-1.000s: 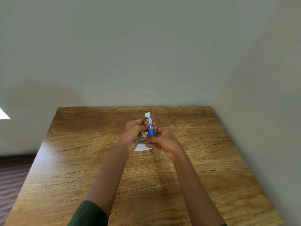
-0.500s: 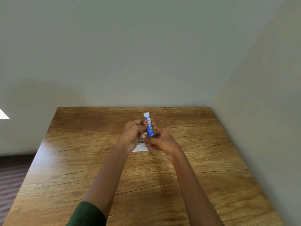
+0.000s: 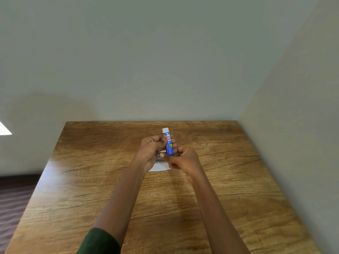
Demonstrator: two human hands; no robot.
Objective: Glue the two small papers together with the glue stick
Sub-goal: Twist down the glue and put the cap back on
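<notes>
- Above the middle of the wooden table point(image 3: 91, 189), both hands meet around a blue glue stick point(image 3: 169, 144), which stands nearly upright with its white end point(image 3: 165, 130) pointing up and away from the person.
- The left hand point(image 3: 151, 149) is curled shut around the upper body of the glue stick, thumb pressed against the printed label.
- The right hand point(image 3: 184, 159) is closed on the lower end of the stick, its fingertips pinching the base.
- Under the hands, a small white paper point(image 3: 160, 166) lies flat on the table; a line of dark print shows on it, partly covered by the fingers. Whether it is one sheet or two stacked cannot be told.
- A dark green sleeve point(image 3: 99, 241) covers the left upper arm at the bottom edge of the view.
- Plain pale walls point(image 3: 165, 61) meet the table at its far and right sides.
</notes>
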